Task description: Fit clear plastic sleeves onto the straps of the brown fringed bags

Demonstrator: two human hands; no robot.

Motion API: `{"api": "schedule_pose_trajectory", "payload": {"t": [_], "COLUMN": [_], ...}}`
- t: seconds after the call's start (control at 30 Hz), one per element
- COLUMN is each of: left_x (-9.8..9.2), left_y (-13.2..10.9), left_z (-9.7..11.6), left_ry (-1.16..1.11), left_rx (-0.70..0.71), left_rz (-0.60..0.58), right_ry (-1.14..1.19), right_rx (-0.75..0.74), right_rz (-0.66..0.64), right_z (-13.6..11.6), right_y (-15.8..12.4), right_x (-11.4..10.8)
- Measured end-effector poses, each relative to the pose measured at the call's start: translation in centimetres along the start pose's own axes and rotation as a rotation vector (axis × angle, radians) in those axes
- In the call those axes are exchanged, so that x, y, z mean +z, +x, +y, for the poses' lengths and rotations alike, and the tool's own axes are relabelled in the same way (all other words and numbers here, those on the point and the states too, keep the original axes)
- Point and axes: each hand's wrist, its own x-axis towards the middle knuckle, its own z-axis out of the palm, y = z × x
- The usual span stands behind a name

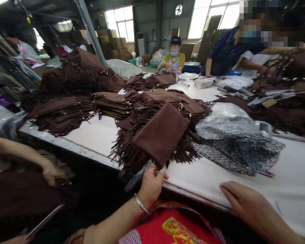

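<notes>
My left hand point(151, 184), with a silver bangle on the wrist, pinches the near corner of a brown fringed pouch point(162, 134). The pouch lies tilted on a heap of similar fringed bags point(132, 145), its smooth side up. A strip of clear plastic wrap point(138, 177) hangs beside the fingers. My right hand point(246, 205) is at the table's near edge to the right, holding nothing visible, fingers stretched out. Beyond it lies a bundle of clear plastic and black-and-white patterned material point(236, 149).
Brown bags are stacked at the left point(78, 76) and right point(289, 112) of the white table point(218, 181). A co-worker's hand point(52, 173) holds dark brown material at the left, near a blade-like metal tool point(44, 221). Several people stand or sit beyond the table.
</notes>
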Motion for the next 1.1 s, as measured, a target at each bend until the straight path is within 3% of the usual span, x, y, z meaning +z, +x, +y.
{"api": "schedule_pose_trajectory", "payload": {"t": [0.03, 0.1, 0.17, 0.27, 0.5, 0.73, 0.97, 1.1], "left_x": [0.1, 0.2, 0.1, -0.3, -0.9, -0.3, 0.1, 0.0], "left_y": [-0.2, -0.6, -0.9, -1.5, -2.2, -2.1, -2.3, -2.6], "left_z": [0.0, -0.1, -0.1, 0.1, 0.9, 0.6, 0.3, 0.4], "left_ry": [0.010, 0.037, 0.069, 0.110, 0.159, 0.049, -0.164, -0.133], "left_rx": [0.020, 0.062, 0.108, 0.189, 0.211, 0.160, -0.041, -0.013], "left_rz": [0.008, 0.010, -0.006, -0.031, -0.004, -0.070, -0.137, -0.133], "right_ry": [0.147, 0.377, 0.541, 0.676, 0.707, 0.746, 0.796, 0.767], "right_rx": [-0.031, -0.041, -0.037, -0.016, 0.053, 0.159, 0.166, 0.148], "right_rz": [-0.152, -0.320, -0.349, -0.360, -0.383, -0.364, -0.388, -0.381], "right_z": [-3.0, -8.1, -11.5, -13.6, -13.5, -12.6, -12.4, -12.6], "right_y": [0.8, 3.0, 5.2, 7.3, 8.0, 7.5, 7.1, 7.1], "right_x": [0.2, 0.6, 1.4, 3.3, 5.7, 6.1, 6.1, 5.7]}}
